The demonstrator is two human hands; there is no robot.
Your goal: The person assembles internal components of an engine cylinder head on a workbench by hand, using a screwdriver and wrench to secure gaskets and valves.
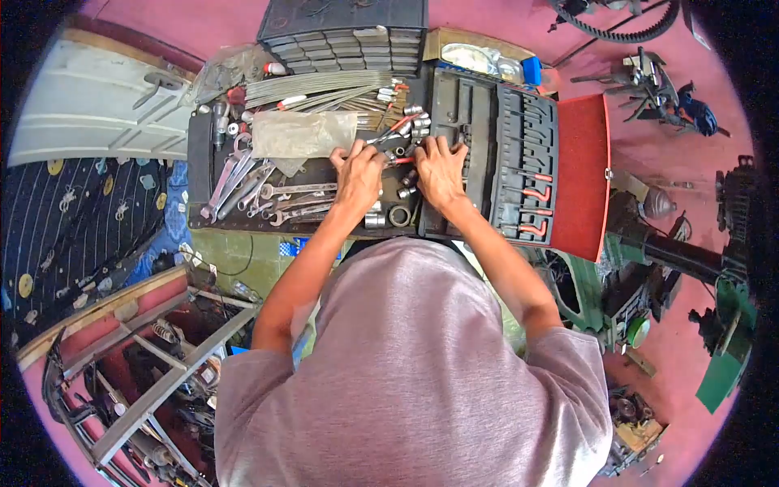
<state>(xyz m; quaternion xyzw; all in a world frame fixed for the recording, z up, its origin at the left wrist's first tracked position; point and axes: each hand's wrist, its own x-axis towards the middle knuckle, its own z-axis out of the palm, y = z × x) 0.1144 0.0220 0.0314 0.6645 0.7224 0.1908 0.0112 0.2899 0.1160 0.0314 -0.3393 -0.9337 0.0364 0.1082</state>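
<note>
My left hand [359, 174] is over the dark bench top, its fingers bent down in a closed grip beside a short red-and-metal tool [398, 161]. Just right of that tool, my right hand [442, 172] has curled fingers at the left edge of the toolbox. What either hand holds is hidden under the fingers. Several shiny sockets [419, 122] stand above and between my hands. A metal ring [399, 216] lies below them. Left of my left hand are combination wrenches [300, 193] and a cloudy plastic bag [304, 134].
An open red toolbox lid [583, 174] stands right, beside a black tray [527, 154] of hex keys and red-handled tools. Long metal rods [316, 85] lie at the back before a small-drawer cabinet [341, 36]. A metal frame [162, 390] stands lower left, green machinery [580, 284] lower right.
</note>
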